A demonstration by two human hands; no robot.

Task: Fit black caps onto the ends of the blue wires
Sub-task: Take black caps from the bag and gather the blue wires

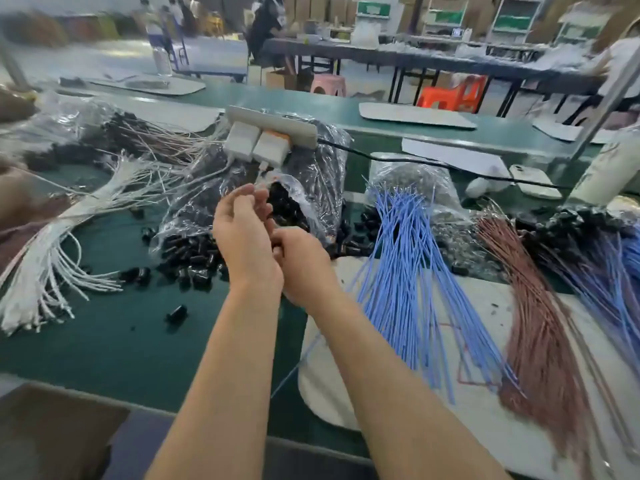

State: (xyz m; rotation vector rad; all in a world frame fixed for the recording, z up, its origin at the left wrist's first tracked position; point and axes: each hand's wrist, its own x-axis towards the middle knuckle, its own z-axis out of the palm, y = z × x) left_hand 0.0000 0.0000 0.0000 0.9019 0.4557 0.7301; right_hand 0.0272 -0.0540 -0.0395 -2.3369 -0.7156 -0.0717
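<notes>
My left hand (246, 233) is raised over the green table, back toward me, fingers loosely curled; whether it holds anything is hidden. My right hand (299, 263) sits just right of it, touching it, fingers curled. A single thin blue wire (294, 368) trails from under the right hand toward me. The bundle of blue wires (408, 271) fans out on a white board (485, 344) to the right. Black caps (194, 252) lie heaped to the left of my hands, spilling from a clear plastic bag (304, 199) behind them.
White wires (52, 258) lie at the left and brown wires (540, 334) at the right, with more capped blue wires (609, 271) beyond. A power strip with chargers (273, 133) rests on the bags. A loose cap (176, 313) lies near my left forearm. A phone (535, 181) lies far right.
</notes>
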